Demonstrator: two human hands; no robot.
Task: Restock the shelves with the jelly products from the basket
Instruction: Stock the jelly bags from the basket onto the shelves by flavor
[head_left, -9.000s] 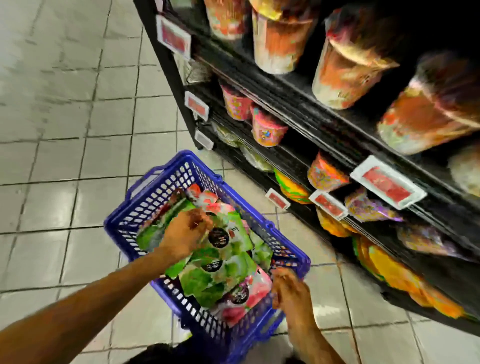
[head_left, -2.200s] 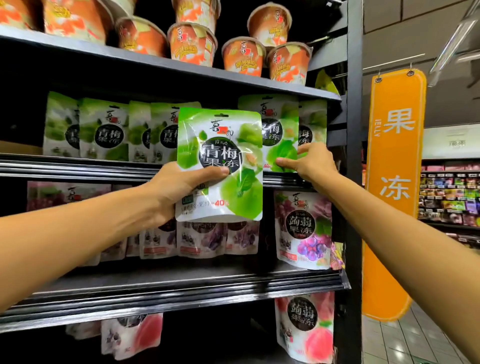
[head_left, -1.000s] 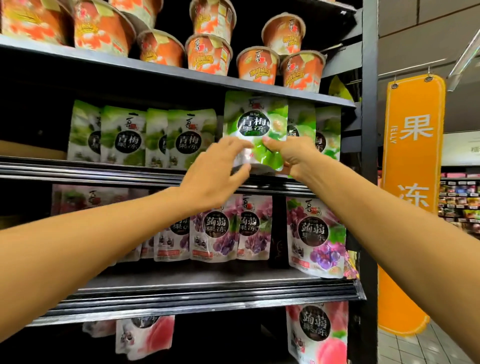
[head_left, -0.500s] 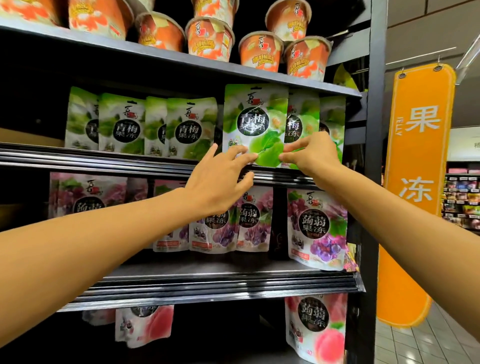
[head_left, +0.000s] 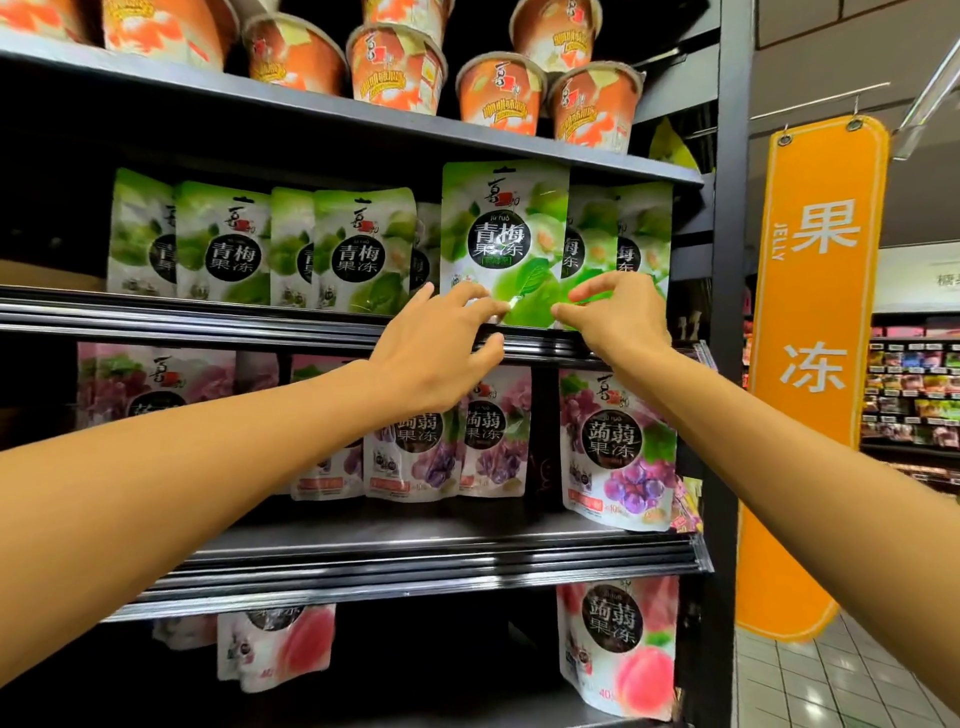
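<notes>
I am looking up at the second shelf (head_left: 208, 317) from the top, where the pouch (head_left: 504, 234), green with a black round label, is standing upright at the front edge. It is sitting ahead of the other green pouches (head_left: 363, 254) lined up along the same shelf and is covering part of the ones to its right.

My left hand (head_left: 441, 348) is reaching in with its fingers spread and nearly straight. The fingertips are touching the pouch's lower left edge, and the thumb is lying lower, along the shelf's front rail. It is not gripping anything.

My right hand (head_left: 618, 317) is coming in from the other side with its fingers bent. The thumb tip is resting against the pouch's lower right part and the fingers are curving above it, over the green pouches behind. I cannot tell whether this hand is pinching the pouch or only touching it.

Orange cups (head_left: 498, 93) are crowding the shelf above. Purple pouches (head_left: 618, 447) are standing one shelf below my hands, and peach pouches (head_left: 618, 644) are showing on the shelf under that. An orange sign (head_left: 815, 364) reading JELLY is hanging to the right of the rack's dark post (head_left: 727, 260).
</notes>
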